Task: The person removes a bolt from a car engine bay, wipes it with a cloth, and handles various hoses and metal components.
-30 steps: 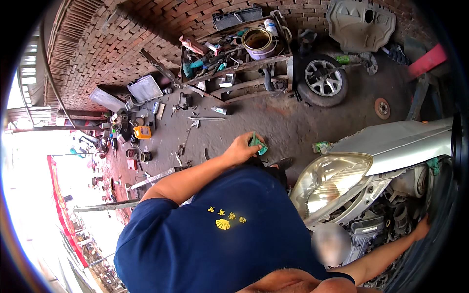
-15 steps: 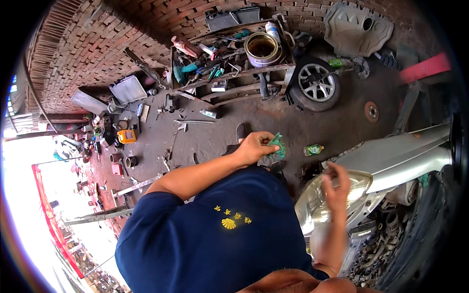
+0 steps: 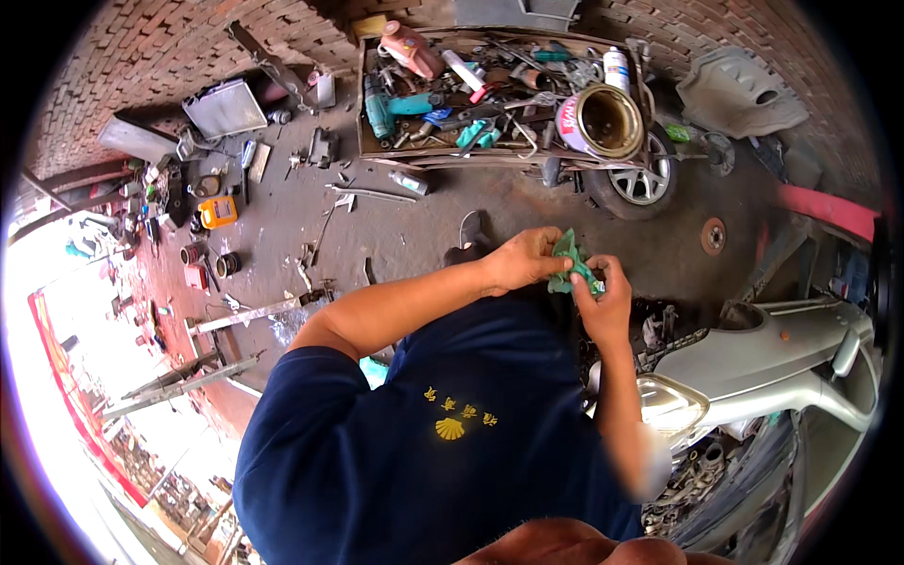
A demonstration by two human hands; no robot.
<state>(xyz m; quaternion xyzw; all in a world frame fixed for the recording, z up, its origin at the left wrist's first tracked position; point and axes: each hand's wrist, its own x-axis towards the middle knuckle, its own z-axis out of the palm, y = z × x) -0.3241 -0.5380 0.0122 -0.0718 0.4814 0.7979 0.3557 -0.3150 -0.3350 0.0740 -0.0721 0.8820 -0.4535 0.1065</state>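
Standing on a dark, littered floor [image 3: 395,240], facing a low bench [image 3: 405,156] heaped with tools near a brick wall [image 3: 94,113]. Pinching a crumpled green piece [image 3: 567,250] between thumb and fingers of the left hand [image 3: 524,261], well out in front of a dark blue shirt [image 3: 377,433]. Meeting it from the other side with the right hand [image 3: 608,303], curling thumb and fingertips narrowly onto its lower edge. Bringing that right hand across from in front of the headlight [image 3: 670,405] of a silver car [image 3: 744,367] within the last half second, and so handling the piece with two hands instead of one. Showing too little to tell cloth from thin wrapping. Bringing the bench larger into view too, including its round tin [image 3: 572,122], and partly hiding a wheel [image 3: 652,184] behind it.
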